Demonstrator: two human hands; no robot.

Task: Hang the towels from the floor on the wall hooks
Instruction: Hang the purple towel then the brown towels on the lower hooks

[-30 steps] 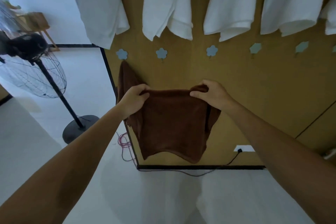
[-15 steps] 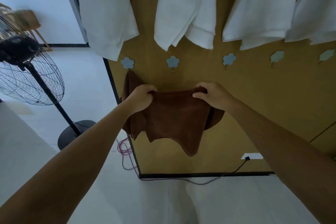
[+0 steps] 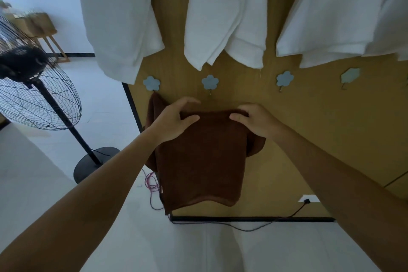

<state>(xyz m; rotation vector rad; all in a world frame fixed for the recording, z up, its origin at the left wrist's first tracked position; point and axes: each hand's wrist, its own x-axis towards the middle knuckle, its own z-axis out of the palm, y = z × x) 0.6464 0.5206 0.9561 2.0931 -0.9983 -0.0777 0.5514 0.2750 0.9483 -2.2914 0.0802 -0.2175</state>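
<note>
Holding the brown towel (image 3: 201,161) by its top edge, the left hand (image 3: 174,121) and the right hand (image 3: 258,122) both grip it with curled fingers, so it hangs down below them, with a blue flower hook (image 3: 210,81) just above and between the two hands and white towels (image 3: 225,17) higher up.

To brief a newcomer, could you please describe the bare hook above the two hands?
On the wooden wall panel, a row of small hooks runs below the hanging white towels. It is the second blue flower hook from the left: bare, while the brown towel reaches the first hook.
</note>
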